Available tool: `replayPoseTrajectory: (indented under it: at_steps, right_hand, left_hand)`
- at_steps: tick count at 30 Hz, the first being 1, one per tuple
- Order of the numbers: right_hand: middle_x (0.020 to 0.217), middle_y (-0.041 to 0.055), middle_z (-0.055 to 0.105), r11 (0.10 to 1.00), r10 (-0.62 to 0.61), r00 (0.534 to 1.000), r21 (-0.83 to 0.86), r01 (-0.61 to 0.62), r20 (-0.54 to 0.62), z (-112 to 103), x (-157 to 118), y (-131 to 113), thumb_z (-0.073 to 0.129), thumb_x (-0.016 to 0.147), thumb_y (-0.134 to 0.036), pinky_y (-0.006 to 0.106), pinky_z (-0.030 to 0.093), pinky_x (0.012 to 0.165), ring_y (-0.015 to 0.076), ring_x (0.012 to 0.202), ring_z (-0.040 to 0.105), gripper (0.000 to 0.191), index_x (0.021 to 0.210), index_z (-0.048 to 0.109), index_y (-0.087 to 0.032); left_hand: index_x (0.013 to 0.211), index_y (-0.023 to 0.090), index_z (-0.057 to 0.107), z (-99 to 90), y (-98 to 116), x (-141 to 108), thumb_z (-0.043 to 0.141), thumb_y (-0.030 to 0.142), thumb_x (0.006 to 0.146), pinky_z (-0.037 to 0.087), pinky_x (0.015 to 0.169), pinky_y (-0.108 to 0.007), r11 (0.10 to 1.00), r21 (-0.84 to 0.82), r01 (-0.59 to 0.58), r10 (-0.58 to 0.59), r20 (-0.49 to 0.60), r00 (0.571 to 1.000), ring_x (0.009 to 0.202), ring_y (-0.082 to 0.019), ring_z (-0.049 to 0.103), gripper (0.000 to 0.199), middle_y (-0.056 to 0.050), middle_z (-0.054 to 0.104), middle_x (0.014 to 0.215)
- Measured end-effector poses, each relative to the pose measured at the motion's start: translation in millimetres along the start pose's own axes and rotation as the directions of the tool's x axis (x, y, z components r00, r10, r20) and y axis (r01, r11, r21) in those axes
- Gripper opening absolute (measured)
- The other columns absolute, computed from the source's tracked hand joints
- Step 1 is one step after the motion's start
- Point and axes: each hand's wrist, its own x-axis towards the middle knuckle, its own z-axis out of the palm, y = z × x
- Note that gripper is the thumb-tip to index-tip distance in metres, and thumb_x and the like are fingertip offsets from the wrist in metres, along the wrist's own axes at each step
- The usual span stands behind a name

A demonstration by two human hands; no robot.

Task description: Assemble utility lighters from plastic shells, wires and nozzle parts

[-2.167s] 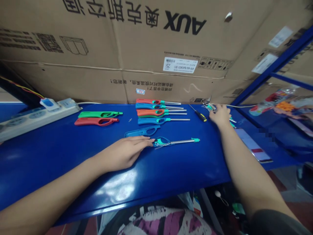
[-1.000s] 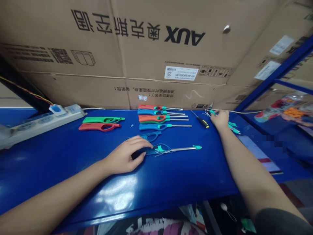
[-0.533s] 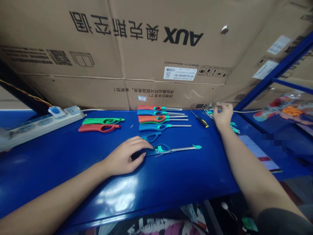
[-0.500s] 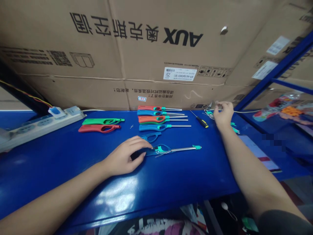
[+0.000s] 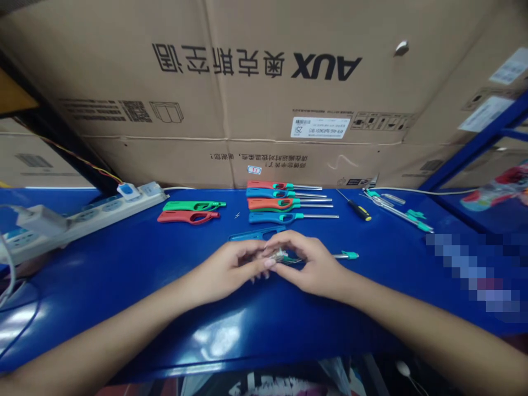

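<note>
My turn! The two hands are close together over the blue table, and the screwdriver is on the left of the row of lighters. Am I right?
Almost! The screwdriver is on the right of the row of lighters, as the head view shows. The left hand and right hand are close together over the blue table.

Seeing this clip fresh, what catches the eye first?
Probably the big cardboard box along the back of the blue table, its AUX lettering upside down. Then the left hand and right hand, meeting over a small pale part at the center. Just behind them lies a row of orange, blue and green lighters with metal tubes pointing right.
</note>
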Motion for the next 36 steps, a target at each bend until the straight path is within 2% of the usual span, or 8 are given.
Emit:
replayPoseTrajectory:
  at_steps: [2, 5, 9, 13, 21, 27, 32, 36]
  right_hand:
    - [0.111, 0.0058, 0.064, 0.998, 0.012, 0.997, -0.064, -0.017, -0.08, -1.4, -2.4, 5.4, 0.065, 0.088, -0.014, 0.032, 0.056, 0.084, 0.0159, 0.094, 0.066, 0.04, 0.125, 0.053, -0.024]
    - [0.11, 0.0083, 0.057, 0.956, 0.072, 0.987, -0.273, -0.11, -0.146, -12.9, -5.8, 12.1, 0.068, 0.087, -0.018, 0.034, 0.055, 0.078, 0.0174, 0.088, 0.06, 0.051, 0.132, 0.045, -0.022]
    - [0.118, 0.0104, 0.058, 0.858, 0.1, 0.988, -0.513, -0.027, 0.117, -26.4, -10.2, 13.2, 0.066, 0.093, -0.027, 0.04, 0.052, 0.087, 0.0228, 0.104, 0.059, 0.03, 0.12, 0.056, -0.021]
    - [0.106, 0.0078, 0.064, 0.773, 0.116, 0.953, -0.628, 0.091, 0.281, -24.1, -13.2, 15.4, 0.06, 0.096, -0.025, 0.039, 0.048, 0.076, 0.0231, 0.093, 0.061, 0.007, 0.098, 0.065, -0.02]
    - [0.081, 0.0011, 0.063, 0.95, 0.204, 0.976, -0.255, -0.178, 0.079, -23.8, -11.7, 17.7, 0.064, 0.092, -0.02, 0.024, 0.045, 0.057, 0.0108, 0.062, 0.053, 0.005, 0.088, 0.067, -0.02]
    - [0.056, -0.005, 0.058, 0.869, 0.475, 0.871, 0.086, -0.487, 0.128, -22.3, -8.9, 26.8, 0.064, 0.092, -0.029, 0.02, 0.046, 0.048, 0.0093, 0.048, 0.058, 0.011, 0.087, 0.063, -0.019]
    - [0.07, -0.0017, 0.064, 0.944, 0.323, 0.94, 0.032, -0.328, 0.109, -23.4, -9.8, 31.9, 0.065, 0.094, -0.029, 0.02, 0.048, 0.052, 0.0076, 0.054, 0.06, 0.013, 0.088, 0.068, -0.018]
    - [0.085, 0.0033, 0.071, 0.985, 0.166, 0.97, -0.067, -0.157, 0.177, -26.2, -8.8, 32.4, 0.061, 0.097, -0.025, 0.025, 0.052, 0.065, 0.0112, 0.071, 0.063, 0.013, 0.095, 0.072, -0.019]
  left_hand:
    - [0.105, 0.016, 0.07, 0.0, -6.1, 1.4, 0.058, 0.043, 0.096, 0.046, 0.061, -0.023, 0.998, -0.036, 0.06, -0.061, -0.041, 0.997, 0.065, -0.013, 0.056, 0.031, 0.001, 0.062, 0.072]
    - [0.098, 0.016, 0.066, -2.9, -15.1, 3.9, 0.056, 0.046, 0.097, 0.042, 0.061, -0.022, 0.995, -0.07, 0.069, -0.078, -0.136, 0.988, 0.064, -0.011, 0.051, 0.032, 0.002, 0.057, 0.072]
    - [0.096, 0.017, 0.057, -3.1, -23.6, 6.6, 0.054, 0.049, 0.099, 0.04, 0.06, -0.022, 0.988, -0.142, 0.055, -0.082, -0.192, 0.978, 0.062, -0.009, 0.047, 0.032, 0.004, 0.052, 0.074]
    - [0.101, 0.02, 0.051, 2.1, -33.3, 8.8, 0.051, 0.049, 0.101, 0.039, 0.058, -0.023, 0.981, -0.19, -0.028, -0.021, -0.252, 0.967, 0.06, -0.009, 0.045, 0.029, 0.002, 0.057, 0.081]
    - [0.098, 0.018, 0.063, 3.1, -36.4, 4.3, 0.035, 0.051, 0.106, 0.034, 0.056, -0.025, 0.999, -0.016, 0.043, -0.045, -0.251, 0.967, 0.064, -0.012, 0.04, 0.044, 0.001, 0.047, 0.072]
    - [0.1, 0.02, 0.064, 3.0, -34.9, 3.6, 0.046, 0.042, 0.104, 0.044, 0.07, -0.025, 0.991, 0.136, -0.006, 0.042, -0.269, 0.962, 0.081, -0.015, 0.057, 0.028, -0.001, 0.064, 0.088]
    - [0.122, 0.024, 0.068, 2.9, -37.5, 2.2, 0.052, 0.031, 0.103, 0.049, 0.085, -0.028, 0.958, 0.279, -0.061, 0.132, -0.24, 0.962, 0.092, -0.015, 0.063, 0.026, -0.004, 0.069, 0.107]
    - [0.12, 0.023, 0.069, 3.8, -38.8, 3.1, 0.052, 0.028, 0.103, 0.051, 0.092, -0.031, 0.944, 0.311, -0.105, 0.179, -0.22, 0.959, 0.102, -0.017, 0.065, 0.025, -0.006, 0.069, 0.111]
